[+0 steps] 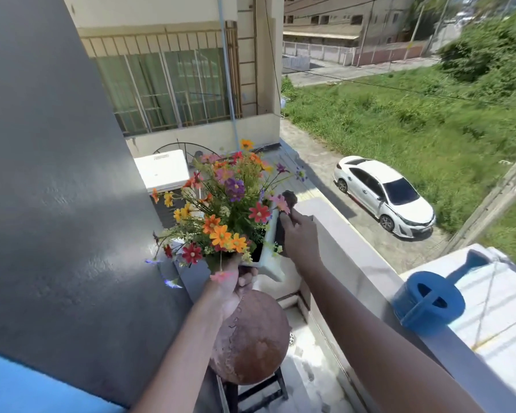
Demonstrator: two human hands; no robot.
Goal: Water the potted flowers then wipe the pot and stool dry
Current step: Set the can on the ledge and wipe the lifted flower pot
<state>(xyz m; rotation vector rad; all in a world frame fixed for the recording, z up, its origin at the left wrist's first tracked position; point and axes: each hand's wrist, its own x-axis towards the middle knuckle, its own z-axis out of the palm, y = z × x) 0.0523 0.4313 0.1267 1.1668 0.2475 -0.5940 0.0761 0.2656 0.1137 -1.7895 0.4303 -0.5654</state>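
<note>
Nearest us are our two bare forearms, reaching out over a balcony. Our left hand grips the near corner of one white pot, fingers curled under its rim, and holds it tilted above one round brown stool; whether the pot touches the seat we cannot tell. Our right hand is closed around one dark cloth, pressing it against the pot's far side wall. The pot holds one dense bunch of flowers in orange, red, yellow, purple and pink, too many to count. The stool's seat is mottled and worn, with a few drops on it, and it stands on a dark frame with rungs, on a pale balcony floor. One blue watering can sits on the pale parapet at right, well apart from the pot. A grey wall rises at our left, with one blue patch in the lower left corner. Beyond the parapet we see one white car parked on a concrete lane beside a field of grass, a cream building with barred windows and green curtains, and more buildings farther off.
</note>
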